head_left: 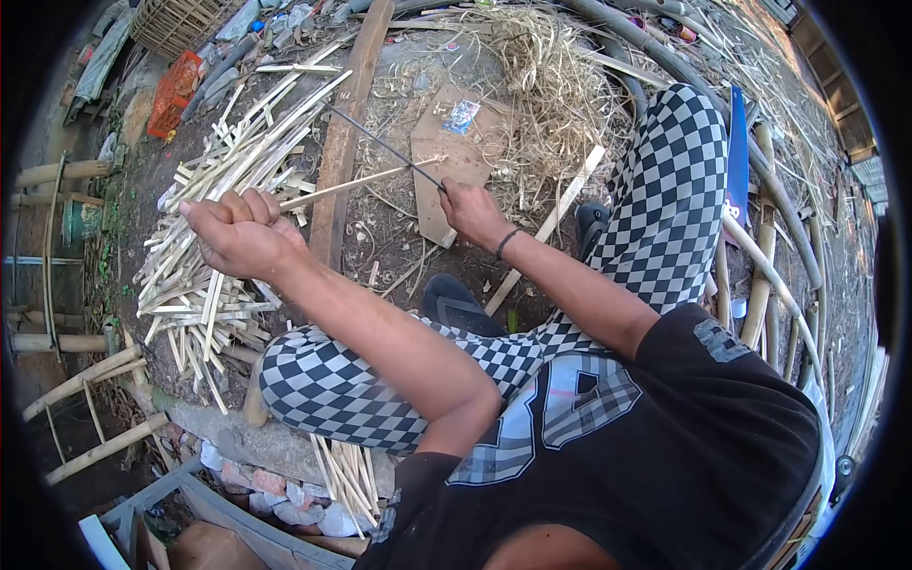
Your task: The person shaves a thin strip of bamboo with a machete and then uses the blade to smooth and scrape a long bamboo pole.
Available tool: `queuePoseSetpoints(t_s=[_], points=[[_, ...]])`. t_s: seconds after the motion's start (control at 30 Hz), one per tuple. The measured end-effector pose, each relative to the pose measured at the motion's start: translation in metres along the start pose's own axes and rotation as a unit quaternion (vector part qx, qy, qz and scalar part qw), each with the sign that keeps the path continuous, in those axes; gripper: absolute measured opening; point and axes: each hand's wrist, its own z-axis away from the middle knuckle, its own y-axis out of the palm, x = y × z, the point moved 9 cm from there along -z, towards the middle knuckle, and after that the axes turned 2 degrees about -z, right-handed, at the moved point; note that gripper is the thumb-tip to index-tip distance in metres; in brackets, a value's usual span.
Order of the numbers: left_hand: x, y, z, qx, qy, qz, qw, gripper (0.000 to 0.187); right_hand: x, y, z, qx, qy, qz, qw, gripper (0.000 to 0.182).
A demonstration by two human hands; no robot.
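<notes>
My left hand (237,231) is closed in a fist around one end of a thin bamboo strip (356,182). The strip slants up to the right, and its far end meets a long, narrow dark knife (378,141). My right hand (472,218) grips the knife's near end, with the blade pointing up and left. Beyond my left hand lies a big pile of split bamboo strips (237,176). A flat brown board (437,204) is on the ground just beyond my right hand.
A long wooden plank (342,142) runs away from me beside the pile. Curly shavings (537,85) heap up at the back. A blue saw (737,152) stands by my right knee, near bamboo poles (760,275). An orange crate (175,92) is at the far left.
</notes>
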Motion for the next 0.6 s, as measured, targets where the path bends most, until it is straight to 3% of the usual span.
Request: queuePoseSetpoints(t_s=[0.07,0.1,0.27,0.37,0.47,0.53,0.6], points=[[0.001,-0.007,-0.004,0.011,0.0,0.006,1.0,0.053,-0.059,0.018,0.001,0.021,0.116,0.039,0.992,0.024],[0.001,-0.006,-0.004,0.024,0.001,0.017,1.0,0.053,-0.077,0.015,0.001,0.027,0.126,0.041,0.991,0.025],[-0.003,0.004,0.0,0.026,0.008,0.018,0.999,0.055,-0.069,0.024,-0.015,0.051,0.067,0.086,0.993,0.028],[0.0,0.0,-0.001,0.022,0.007,0.017,1.0,0.055,-0.003,-0.007,0.001,0.016,0.025,0.033,0.999,0.025],[0.001,-0.005,-0.002,0.02,0.01,0.014,1.0,0.055,0.001,-0.008,0.009,0.018,0.008,0.054,0.998,0.023],[0.0,-0.01,-0.004,0.017,0.006,0.013,1.0,0.055,-0.049,0.014,0.015,0.014,0.015,0.067,0.998,0.021],[0.004,-0.015,-0.006,-0.004,-0.013,0.033,0.999,0.055,-0.107,0.016,0.024,0.055,0.16,0.11,0.979,0.023]])
